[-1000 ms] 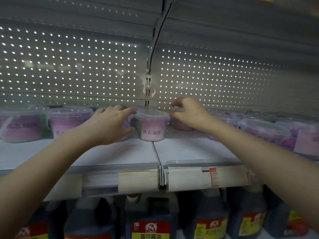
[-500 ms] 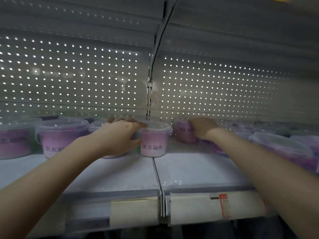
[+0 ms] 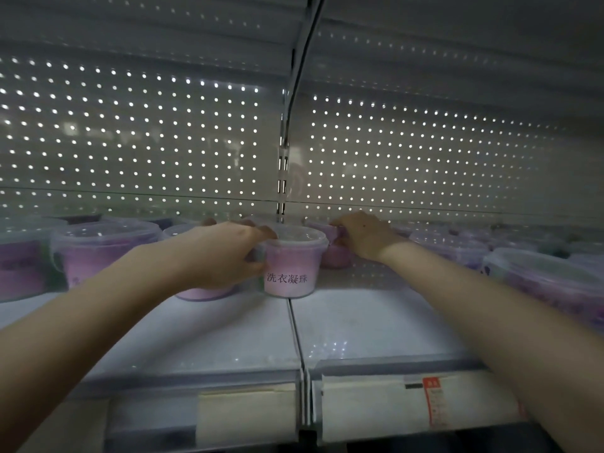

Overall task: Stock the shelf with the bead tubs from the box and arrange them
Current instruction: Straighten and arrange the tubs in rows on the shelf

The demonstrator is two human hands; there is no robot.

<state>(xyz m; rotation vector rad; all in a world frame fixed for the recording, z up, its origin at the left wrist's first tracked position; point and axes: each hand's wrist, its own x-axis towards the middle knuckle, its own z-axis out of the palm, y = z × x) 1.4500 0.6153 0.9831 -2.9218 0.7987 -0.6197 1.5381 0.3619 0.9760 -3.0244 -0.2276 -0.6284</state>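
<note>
— Where are the tubs?
— On the shelf (image 3: 376, 325). The mid tub (image 3: 291, 261) (the one with writing on it) stands on the seam (image 3: 295, 331). The left hand (image 3: 225, 253) curls over the left tub (image 3: 202, 293), at its 9 o'clock, and holds it.
— And the right hand (image 3: 366, 237)?
— Its fingers wrap round the back tub (image 3: 335, 256), at 1 o'clock from the mid tub. More tubs (image 3: 98, 253) sit far out at 9 and 3 o'clock.

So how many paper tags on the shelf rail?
3: one tag left of the seam, one right of it with red print, one blurred far left. Forearms may hide others.
</note>
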